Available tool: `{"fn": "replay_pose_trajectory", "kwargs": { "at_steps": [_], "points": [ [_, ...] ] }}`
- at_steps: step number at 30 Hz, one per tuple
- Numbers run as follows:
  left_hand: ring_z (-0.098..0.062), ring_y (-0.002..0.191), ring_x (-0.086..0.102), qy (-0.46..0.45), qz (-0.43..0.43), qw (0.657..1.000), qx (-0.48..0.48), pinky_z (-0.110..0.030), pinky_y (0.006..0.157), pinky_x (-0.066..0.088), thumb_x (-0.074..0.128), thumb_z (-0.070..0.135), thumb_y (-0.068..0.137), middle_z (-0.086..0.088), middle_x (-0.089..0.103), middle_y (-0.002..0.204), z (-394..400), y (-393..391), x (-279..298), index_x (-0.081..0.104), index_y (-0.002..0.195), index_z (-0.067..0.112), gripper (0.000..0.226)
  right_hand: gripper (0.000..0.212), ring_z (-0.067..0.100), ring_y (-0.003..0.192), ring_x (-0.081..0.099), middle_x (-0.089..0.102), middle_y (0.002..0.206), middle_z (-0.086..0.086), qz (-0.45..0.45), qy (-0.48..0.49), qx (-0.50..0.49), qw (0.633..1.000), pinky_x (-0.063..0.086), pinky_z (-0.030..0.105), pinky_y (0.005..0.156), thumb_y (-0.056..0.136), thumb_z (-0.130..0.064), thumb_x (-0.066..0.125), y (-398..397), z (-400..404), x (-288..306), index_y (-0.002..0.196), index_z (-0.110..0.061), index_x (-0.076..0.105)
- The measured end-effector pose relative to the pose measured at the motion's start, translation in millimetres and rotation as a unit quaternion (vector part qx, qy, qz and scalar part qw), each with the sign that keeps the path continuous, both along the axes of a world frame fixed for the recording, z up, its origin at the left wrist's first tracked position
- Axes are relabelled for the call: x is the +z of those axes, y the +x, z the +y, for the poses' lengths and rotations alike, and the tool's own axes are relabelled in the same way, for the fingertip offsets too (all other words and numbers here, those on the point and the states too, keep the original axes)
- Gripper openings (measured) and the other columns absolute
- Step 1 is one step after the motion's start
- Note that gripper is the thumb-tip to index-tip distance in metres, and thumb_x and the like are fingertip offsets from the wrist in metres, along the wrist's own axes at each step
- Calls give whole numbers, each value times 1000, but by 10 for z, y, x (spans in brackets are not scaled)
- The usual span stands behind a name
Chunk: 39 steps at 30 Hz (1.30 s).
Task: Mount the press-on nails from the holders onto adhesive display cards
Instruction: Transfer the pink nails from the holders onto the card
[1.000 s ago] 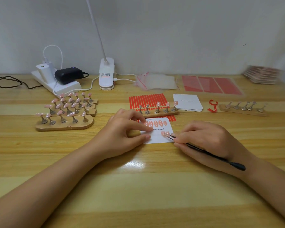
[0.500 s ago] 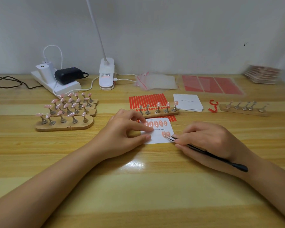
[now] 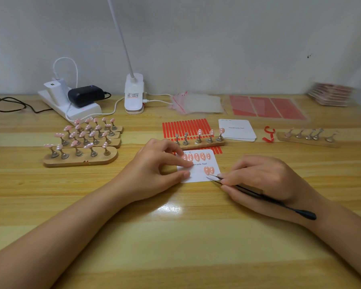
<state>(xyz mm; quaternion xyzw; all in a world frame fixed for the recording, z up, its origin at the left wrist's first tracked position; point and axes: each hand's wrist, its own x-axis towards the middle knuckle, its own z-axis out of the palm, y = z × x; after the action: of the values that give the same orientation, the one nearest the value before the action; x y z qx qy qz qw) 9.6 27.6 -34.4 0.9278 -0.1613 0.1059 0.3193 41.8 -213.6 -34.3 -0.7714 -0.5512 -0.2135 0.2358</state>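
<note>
White display card (image 3: 198, 176) lies on the wooden surface (image 3: 175, 236), pinned by left hand (image 3: 161, 170) fingertips; right hand (image 3: 258, 180) grips black tweezers (image 3: 238, 185) beside two mounted press-on nails (image 3: 208, 170); best press each flat, keeping the row evenly spaced.

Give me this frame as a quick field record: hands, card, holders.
left hand: fingertips pressing the display card flat on the table
right hand: gripping black tweezers, tips at the card's right edge
card nails: five in the top row, two below
centre holder: three nails left, two stands bare
left holders: full
right holder: bare
</note>
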Motion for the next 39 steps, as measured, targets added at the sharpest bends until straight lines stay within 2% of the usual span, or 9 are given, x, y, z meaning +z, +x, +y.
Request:
{"fn": "replay_pose_trajectory", "kwargs": {
  "at_steps": [6, 10, 20, 25, 27, 32, 34, 36, 39],
  "points": [
    [-12, 101, 42, -3, -2, 1000, 1, -28, 91, 34, 71, 25, 79, 10, 56, 106, -8, -8, 3, 72, 102, 25, 22, 8, 7, 69, 64, 69, 76, -2, 125, 107, -56, 985, 50, 26, 65, 79, -16, 69, -20, 49, 0, 80, -9, 74],
    [-13, 101, 43, -3, -1, 1000, 0, -27, 91, 34, 71, 25, 80, 9, 57, 107, -10, -5, 5, 72, 102, 25, 22, 2, 3, 72, 63, 69, 75, -8, 206, 114, -114, 965, 48, 21, 67, 76, -15, 76, -8, 63, -26, 77, -16, 74],
    [-10, 101, 41, 0, 4, 1000, 2, -27, 89, 34, 70, 27, 80, 10, 56, 108, -13, -17, 23, 71, 103, 26, 23, 6, 1, 71, 63, 68, 73, -11, 215, 80, -111, 967, 47, 17, 64, 77, -23, 70, 1, 72, -20, 75, -19, 74],
    [-13, 102, 44, -4, -9, 1000, 6, -28, 91, 35, 72, 23, 79, 7, 54, 111, -25, -23, 19, 74, 99, 22, 20, 8, 1, 70, 62, 67, 72, -9, 226, 78, -101, 966, 44, 7, 63, 77, -23, 66, 7, 86, -8, 74, -19, 73],
    [-13, 103, 44, -7, -14, 1000, 4, -26, 92, 35, 73, 21, 78, 6, 52, 112, -31, -23, 13, 74, 95, 20, 17, 8, 1, 69, 62, 67, 71, -10, 230, 75, -97, 965, 45, 6, 64, 77, -22, 66, 4, 79, -7, 73, -19, 72],
    [-13, 96, 51, -68, -75, 995, 21, -20, 87, 39, 71, 18, 81, 0, 56, 97, -42, -12, 50, 64, 87, 13, 11, 7, 0, 70, 62, 67, 71, -10, 232, 73, -88, 966, 44, 4, 65, 77, -18, 66, -11, 73, 4, 72, -19, 72],
    [-9, 88, 50, -71, -106, 991, 46, -9, 80, 35, 71, 16, 79, 0, 56, 94, -41, 17, 81, 59, 91, 10, 18, 7, -1, 70, 62, 67, 71, -10, 235, 76, -86, 965, 43, 3, 65, 77, -17, 67, -15, 76, 11, 72, -20, 71],
    [-4, 86, 47, -69, -107, 989, 77, -3, 77, 32, 73, 14, 79, 2, 53, 99, -36, 78, 107, 55, 101, 12, 28, 8, -1, 69, 62, 66, 71, -11, 233, 78, -87, 965, 43, 3, 65, 76, -18, 67, -16, 78, 13, 71, -23, 70],
    [-5, 98, 44, -68, -39, 992, 103, -2, 77, 33, 72, 25, 79, 7, 47, 110, -58, 222, 135, 49, 119, 19, 47, 7, -1, 70, 62, 66, 71, -10, 240, 82, -87, 963, 44, 4, 65, 76, -18, 66, -18, 86, 13, 72, -22, 70]
  ]
}}
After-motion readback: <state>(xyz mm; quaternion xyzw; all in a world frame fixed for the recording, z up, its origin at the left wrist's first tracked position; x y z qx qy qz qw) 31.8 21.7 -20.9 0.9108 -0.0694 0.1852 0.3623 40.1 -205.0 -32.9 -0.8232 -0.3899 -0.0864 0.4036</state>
